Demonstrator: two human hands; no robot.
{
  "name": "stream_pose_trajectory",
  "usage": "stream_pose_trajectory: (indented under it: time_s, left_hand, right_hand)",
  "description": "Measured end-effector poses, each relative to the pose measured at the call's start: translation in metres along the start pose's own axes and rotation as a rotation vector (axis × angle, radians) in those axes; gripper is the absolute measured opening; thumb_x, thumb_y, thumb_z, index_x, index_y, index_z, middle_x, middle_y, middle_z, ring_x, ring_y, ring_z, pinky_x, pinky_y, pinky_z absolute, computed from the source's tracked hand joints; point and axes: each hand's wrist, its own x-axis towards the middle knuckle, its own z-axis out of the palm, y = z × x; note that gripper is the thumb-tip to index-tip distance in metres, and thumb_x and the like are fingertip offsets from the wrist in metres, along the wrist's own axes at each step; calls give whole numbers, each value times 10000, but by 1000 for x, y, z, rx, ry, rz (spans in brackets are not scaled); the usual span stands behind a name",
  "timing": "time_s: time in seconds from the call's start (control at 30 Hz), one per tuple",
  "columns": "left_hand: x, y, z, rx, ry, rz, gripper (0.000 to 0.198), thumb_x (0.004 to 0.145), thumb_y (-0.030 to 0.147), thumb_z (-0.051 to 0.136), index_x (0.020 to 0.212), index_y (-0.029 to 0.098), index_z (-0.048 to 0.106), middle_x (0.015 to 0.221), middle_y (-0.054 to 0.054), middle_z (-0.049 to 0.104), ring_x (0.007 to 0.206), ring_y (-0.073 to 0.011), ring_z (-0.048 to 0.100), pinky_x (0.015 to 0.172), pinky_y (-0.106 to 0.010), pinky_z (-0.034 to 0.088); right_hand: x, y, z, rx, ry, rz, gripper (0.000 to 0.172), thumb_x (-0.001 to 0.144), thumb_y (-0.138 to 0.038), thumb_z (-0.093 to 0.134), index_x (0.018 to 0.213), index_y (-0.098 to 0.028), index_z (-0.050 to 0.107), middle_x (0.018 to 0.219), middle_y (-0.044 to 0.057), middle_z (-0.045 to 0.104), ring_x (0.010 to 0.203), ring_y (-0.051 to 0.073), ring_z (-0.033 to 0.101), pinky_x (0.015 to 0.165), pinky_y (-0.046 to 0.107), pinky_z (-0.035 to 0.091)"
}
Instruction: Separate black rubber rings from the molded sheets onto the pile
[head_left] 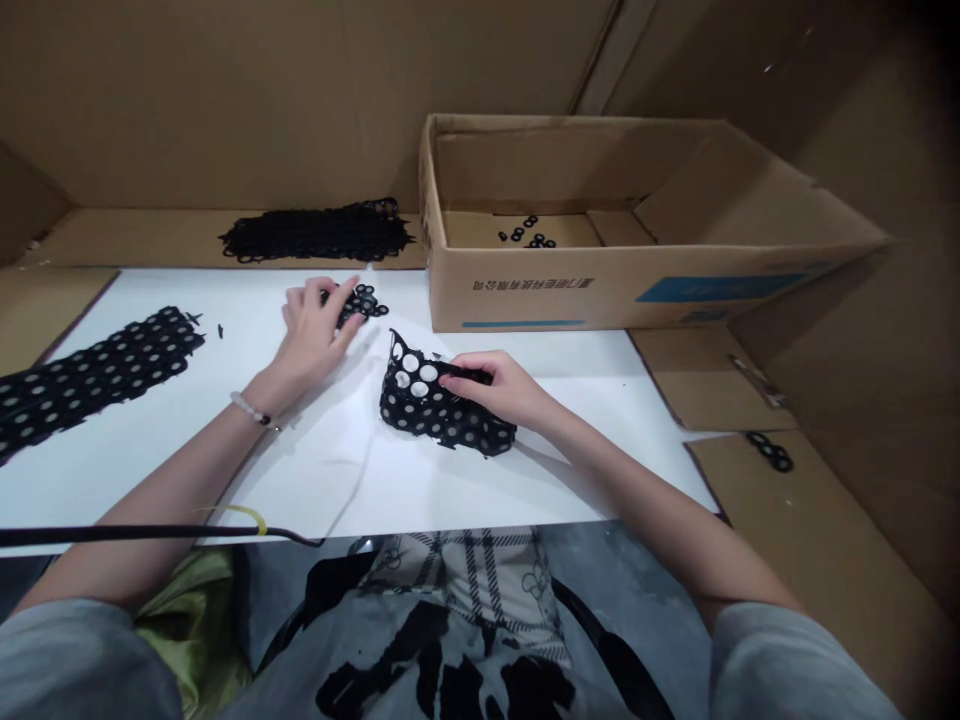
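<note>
At table | left hand pinching rings | right hand gripping mesh

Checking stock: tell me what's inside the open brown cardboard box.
The open brown cardboard box holds a few black rings on its floor; its near wall hides the front part.

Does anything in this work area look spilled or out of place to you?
Yes. A few small black rings lie on the cardboard beside the white table, away from the perforated black sheet, so they look dropped.
</note>
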Motion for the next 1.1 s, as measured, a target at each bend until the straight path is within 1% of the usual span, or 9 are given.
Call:
stream_pose_trajectory:
  time_s: [0.1, 0.23, 0.33, 0.47, 0.6, 0.7, 0.83, 0.97, 1.1]
  left_hand:
    - [-13, 30, -3, -410, -249, 130, 560, 913, 531, 468, 1404, 261, 468, 1379, -108, 498, 1296, -329, 375, 1068, -518, 324]
    - [-23, 54, -2, -805, -513, -9, 375, 808, 516, 638, 934, 163, 655, 912, -65, 690, 866, -220, 610, 826, -359, 469]
    - [-21, 57, -4, -848, -488, -86, 345, 764, 493, 683, 721, 160, 604, 712, -18, 653, 710, -169, 575, 727, -310, 446]
    - [-16, 54, -7, -761, -457, -57, 334, 774, 496, 660, 782, 165, 613, 729, -11, 632, 701, -166, 560, 695, -304, 441]
    - [-24, 57, -7, -468, -12, 167, 395, 790, 382, 667, 1130, 207, 568, 1093, -88, 611, 997, -242, 547, 875, -394, 438]
    - [-34, 61, -8, -199, 220, 358, 237, 815, 348, 651, 1011, 233, 587, 1060, -96, 606, 1058, -288, 481, 930, -478, 354]
    - [-40, 66, -7, -80, -37, 568, 267, 835, 442, 643, 762, 211, 531, 805, -49, 626, 907, -267, 481, 842, -473, 295]
    - [-39, 71, -7, -202, -246, 529, 240, 940, 365, 508, 769, 197, 508, 769, -36, 613, 916, -237, 461, 829, -429, 303]
    - [-34, 68, -9, -305, -230, 424, 299, 976, 279, 397, 702, 198, 482, 739, -26, 590, 895, -218, 457, 870, -426, 317]
  right_hand:
    - [1, -1, 1, 19, -5, -3, 280, 817, -425, 630, 730, -160, 655, 747, 16, 644, 739, 159, 563, 701, 279, 402]
    - [1, -1, -1, 24, -7, -19, 231, 777, -384, 670, 828, -159, 684, 818, 21, 660, 785, 162, 577, 755, 291, 418]
    - [0, -2, -5, -19, -93, 23, 277, 717, -347, 728, 909, -153, 685, 810, 6, 631, 765, 147, 560, 749, 284, 417]
    - [0, -4, -8, -19, -151, 97, 264, 707, -387, 726, 768, -144, 640, 686, -20, 561, 666, 122, 496, 650, 260, 386]
    - [0, -4, -4, 1, -127, 76, 225, 717, -355, 702, 735, -148, 616, 701, -16, 572, 677, 121, 492, 641, 252, 377]
    - [0, -4, -2, 6, -123, 53, 218, 722, -347, 701, 727, -149, 610, 706, -16, 569, 693, 127, 492, 656, 254, 377]
    - [0, -5, -1, 1, -165, -22, 220, 742, -353, 699, 746, -152, 611, 710, -14, 571, 704, 134, 491, 673, 259, 378]
    - [0, -4, 0, 12, -193, -49, 232, 758, -367, 692, 748, -154, 600, 711, -13, 563, 701, 131, 480, 677, 259, 374]
    - [0, -2, -1, 19, -133, 9, 258, 736, -388, 703, 759, -154, 597, 690, -23, 541, 684, 128, 466, 676, 262, 367]
